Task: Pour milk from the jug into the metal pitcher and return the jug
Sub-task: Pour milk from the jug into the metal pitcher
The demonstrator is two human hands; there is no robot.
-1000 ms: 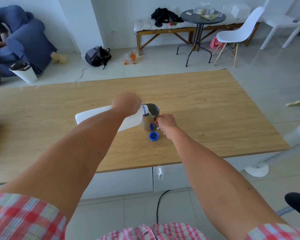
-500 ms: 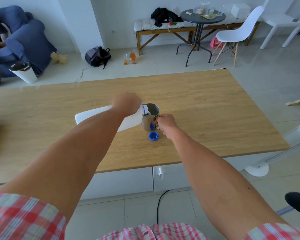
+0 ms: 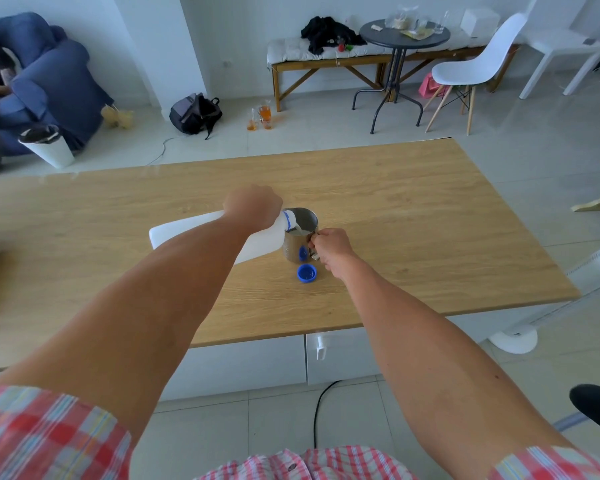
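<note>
Left hand (image 3: 253, 206) grips the tilted jug (image 3: 191, 233), spout over the metal pitcher (image 3: 300, 237); right hand (image 3: 331, 245) pinches the pitcher's handle, blue cap (image 3: 306, 273) just below it.

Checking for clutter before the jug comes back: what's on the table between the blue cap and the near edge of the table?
Nothing. In the head view the wood from the blue cap to the table's near edge is bare; only the forearms pass above it.

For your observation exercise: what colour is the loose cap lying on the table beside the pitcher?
Blue. The cap shows clearly in the head view.
</note>
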